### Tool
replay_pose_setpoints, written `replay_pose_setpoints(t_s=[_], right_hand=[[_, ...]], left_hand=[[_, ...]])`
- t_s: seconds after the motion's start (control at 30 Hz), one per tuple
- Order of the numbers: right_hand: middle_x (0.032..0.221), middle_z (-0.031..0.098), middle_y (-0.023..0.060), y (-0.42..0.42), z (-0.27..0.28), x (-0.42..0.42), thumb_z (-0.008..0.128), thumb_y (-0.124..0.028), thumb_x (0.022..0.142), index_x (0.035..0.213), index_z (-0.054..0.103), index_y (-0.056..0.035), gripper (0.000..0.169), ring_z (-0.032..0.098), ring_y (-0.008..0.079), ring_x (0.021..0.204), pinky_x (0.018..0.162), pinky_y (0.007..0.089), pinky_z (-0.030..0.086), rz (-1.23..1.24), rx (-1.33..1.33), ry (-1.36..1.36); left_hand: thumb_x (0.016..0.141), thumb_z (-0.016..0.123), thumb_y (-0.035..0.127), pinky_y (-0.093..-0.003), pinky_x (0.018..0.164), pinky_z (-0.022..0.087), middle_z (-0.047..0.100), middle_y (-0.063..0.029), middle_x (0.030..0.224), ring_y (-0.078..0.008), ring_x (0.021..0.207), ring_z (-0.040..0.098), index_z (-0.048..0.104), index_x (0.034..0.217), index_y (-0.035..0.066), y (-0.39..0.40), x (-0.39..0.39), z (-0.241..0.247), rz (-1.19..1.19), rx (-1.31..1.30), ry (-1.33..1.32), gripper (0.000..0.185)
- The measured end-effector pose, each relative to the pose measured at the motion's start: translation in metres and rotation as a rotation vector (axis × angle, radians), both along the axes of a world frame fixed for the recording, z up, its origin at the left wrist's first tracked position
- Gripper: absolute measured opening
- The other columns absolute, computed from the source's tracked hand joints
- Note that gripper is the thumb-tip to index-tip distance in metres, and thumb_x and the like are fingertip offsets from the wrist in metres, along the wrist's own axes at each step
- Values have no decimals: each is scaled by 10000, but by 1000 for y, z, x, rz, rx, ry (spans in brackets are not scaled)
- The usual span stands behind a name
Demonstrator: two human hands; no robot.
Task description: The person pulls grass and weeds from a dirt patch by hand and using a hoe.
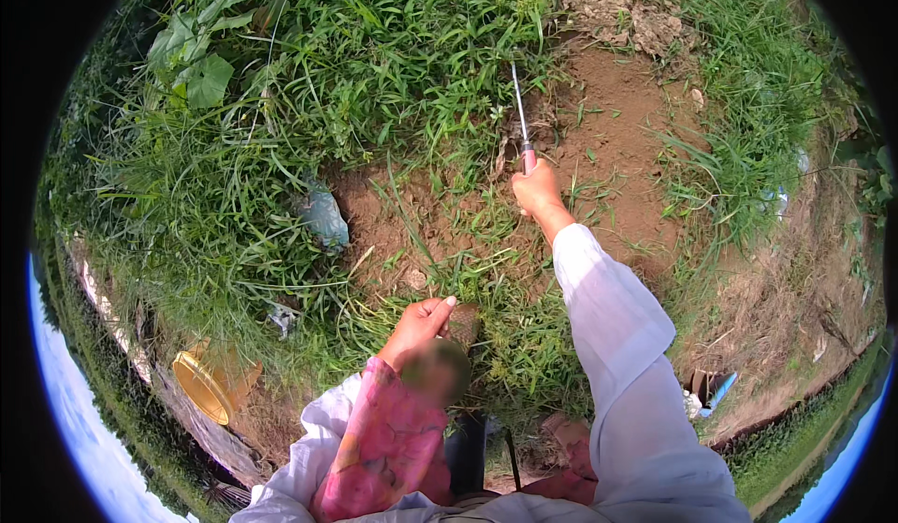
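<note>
My right hand (539, 190) grips the pink handle of a bladed hand tool (520, 105), perhaps a sickle. Its thin metal blade appears nearly edge-on, pointing away from me into the margin of the green weeds (421, 67). Bare brown soil (617, 123) lies just right of the blade. Close to my body, my left hand (419, 323) is curled with the thumb on top; nothing shows in its fingers. It is above a patterned brown shoe (464, 323) and loose-looking grass (519, 340).
A bluish plastic scrap (326, 218) lies among the weeds to the left. Lower left is a yellow bucket-like container (203, 386). Dry clods (631, 18) form a heap at the far right of the soil. Litter (712, 393) lies on the dry grass at right.
</note>
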State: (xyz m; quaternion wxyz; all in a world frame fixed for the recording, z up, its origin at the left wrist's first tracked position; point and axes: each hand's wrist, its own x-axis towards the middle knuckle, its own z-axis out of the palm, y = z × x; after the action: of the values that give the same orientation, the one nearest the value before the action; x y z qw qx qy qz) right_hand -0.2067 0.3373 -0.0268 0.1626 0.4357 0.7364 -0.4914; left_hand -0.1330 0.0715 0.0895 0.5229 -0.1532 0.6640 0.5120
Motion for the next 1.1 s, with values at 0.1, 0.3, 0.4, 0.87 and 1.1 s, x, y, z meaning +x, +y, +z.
replay_pose_setpoints(t_s=[0.1, 0.3, 0.4, 0.87, 1.1], right_hand=[[757, 583, 154, -21, -25, 29, 538, -136, 789, 1004, 468, 8, 268, 608, 237, 616, 516, 333, 488, -16, 149, 38], [784, 581, 144, -96, 11, 173, 588, -153, 775, 1043, 502, -40, 303, 598, 257, 735, 676, 367, 467, -54, 32, 74], [757, 571, 121, -72, 50, 201, 600, -136, 779, 1006, 505, -31, 268, 584, 252, 701, 672, 356, 467, -220, 174, 32], [812, 605, 243, -166, 25, 175, 593, -152, 772, 960, 495, -57, 232, 587, 428, 791, 686, 458, 466, 226, -28, -170], [749, 604, 208, -114, 70, 130, 626, -213, 776, 928, 499, -49, 257, 599, 394, 732, 660, 441, 463, 123, -39, 21]], left_hand=[[896, 558, 344, -232, 461, 362, 468, 30, 526, -56, 480, 415, 462, 575, 80, 2, 3, -8, -7, 18, 54, 426], [898, 552, 344, -247, 490, 405, 501, 0, 528, -86, 487, 477, 497, 595, 84, -24, 0, -5, 50, 13, -5, 403], [900, 549, 343, -248, 501, 414, 516, 1, 543, -86, 501, 482, 497, 597, 84, -13, -1, 4, 42, 3, -11, 402], [899, 554, 325, -244, 497, 435, 521, 12, 559, -86, 494, 497, 544, 662, 60, -11, 3, 0, 35, 37, -29, 356], [908, 534, 318, -231, 514, 398, 504, 15, 548, -81, 509, 469, 502, 615, 92, -27, 12, 1, 129, 89, 9, 372]])
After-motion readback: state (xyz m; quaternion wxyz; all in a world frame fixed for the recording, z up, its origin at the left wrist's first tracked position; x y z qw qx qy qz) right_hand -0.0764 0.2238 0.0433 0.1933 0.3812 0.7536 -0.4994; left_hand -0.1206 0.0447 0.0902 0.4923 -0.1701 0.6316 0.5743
